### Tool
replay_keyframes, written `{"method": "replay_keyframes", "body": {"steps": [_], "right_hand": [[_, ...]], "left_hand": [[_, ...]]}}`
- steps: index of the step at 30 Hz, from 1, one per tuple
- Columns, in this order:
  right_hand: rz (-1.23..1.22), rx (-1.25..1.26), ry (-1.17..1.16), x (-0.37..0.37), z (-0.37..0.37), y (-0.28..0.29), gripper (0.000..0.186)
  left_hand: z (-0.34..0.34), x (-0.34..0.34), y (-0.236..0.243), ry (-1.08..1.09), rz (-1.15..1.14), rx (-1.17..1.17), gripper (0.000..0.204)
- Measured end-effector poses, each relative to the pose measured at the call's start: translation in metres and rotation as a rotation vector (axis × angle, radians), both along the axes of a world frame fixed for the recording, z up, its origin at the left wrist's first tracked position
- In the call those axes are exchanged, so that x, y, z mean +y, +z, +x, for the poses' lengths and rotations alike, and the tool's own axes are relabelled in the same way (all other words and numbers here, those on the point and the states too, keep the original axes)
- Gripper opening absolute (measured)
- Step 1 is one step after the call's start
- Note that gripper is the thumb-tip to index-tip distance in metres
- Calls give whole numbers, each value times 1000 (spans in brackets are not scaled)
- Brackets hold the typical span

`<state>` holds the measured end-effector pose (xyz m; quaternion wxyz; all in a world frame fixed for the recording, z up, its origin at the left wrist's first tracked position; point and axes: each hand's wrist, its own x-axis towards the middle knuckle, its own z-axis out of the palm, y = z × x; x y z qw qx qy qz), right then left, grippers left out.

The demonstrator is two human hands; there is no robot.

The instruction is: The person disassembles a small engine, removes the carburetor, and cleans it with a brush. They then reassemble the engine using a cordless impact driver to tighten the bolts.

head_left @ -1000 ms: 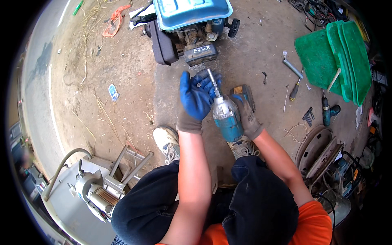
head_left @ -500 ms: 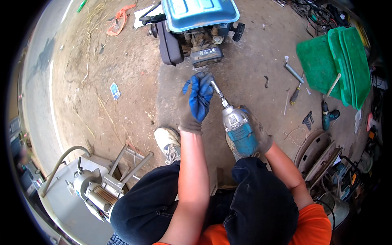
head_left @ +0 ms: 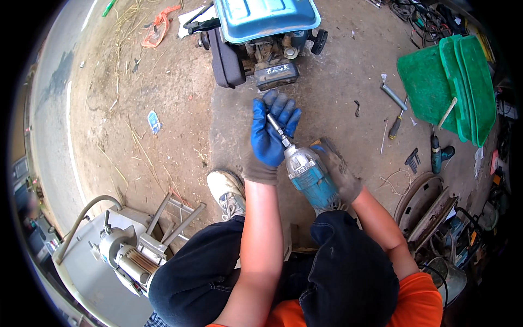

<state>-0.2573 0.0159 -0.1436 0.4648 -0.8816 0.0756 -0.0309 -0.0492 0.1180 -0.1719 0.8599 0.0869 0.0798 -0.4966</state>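
Observation:
My right hand point(head_left: 340, 169), in a grey and blue work glove, grips a teal and silver impact wrench point(head_left: 313, 180). A long shiny socket point(head_left: 277, 126) on its nose slants up and left over the palm of my left hand point(head_left: 271, 133). That hand wears a blue-coated glove with a grey cuff. Its palm faces up, fingers apart and slightly curled, not closed round the socket. Just beyond my fingertips stands a small engine with a light blue tank point(head_left: 267, 19), a black muffler-like cover point(head_left: 226, 62) and a black box point(head_left: 277, 75) at its front.
Green plastic panels point(head_left: 447, 90) lie to the right, near a screwdriver point(head_left: 396, 125) and a cordless drill point(head_left: 437, 155). Metal wheel discs point(head_left: 419, 204) rest at the lower right. A motor on a grey machine point(head_left: 131, 256) stands lower left, beside a metal frame point(head_left: 177, 218).
My left hand has turned palm up and its fingers have spread. The impact wrench has swung left, bringing its socket over that palm. The engine has stayed in place.

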Motion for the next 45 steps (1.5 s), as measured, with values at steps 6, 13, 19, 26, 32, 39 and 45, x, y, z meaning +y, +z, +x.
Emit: {"method": "replay_keyframes", "body": {"steps": [6, 13, 19, 26, 32, 39, 45], "right_hand": [[468, 239, -99, 0, -5, -31, 99], [461, 115, -67, 5, -15, -49, 91], [653, 7, -51, 4, -11, -44, 74], [742, 119, -90, 0, -24, -60, 73], [552, 96, -47, -3, -30, -72, 78], [-34, -69, 5, -1, 3, 2, 71], [-107, 204, -9, 2, 14, 18, 59]], "left_hand": [[-9, -8, 3, 10, -95, 49, 40], [-4, 2, -3, -21, -118, -9, 40], [17, 22, 29, -195, 523, -677, 48], [31, 32, 51, -365, 490, -735, 56], [31, 22, 65, -469, 721, -822, 56], [36, 23, 77, -568, 941, -996, 39], [31, 15, 87, -646, 1220, -1185, 30]]}}
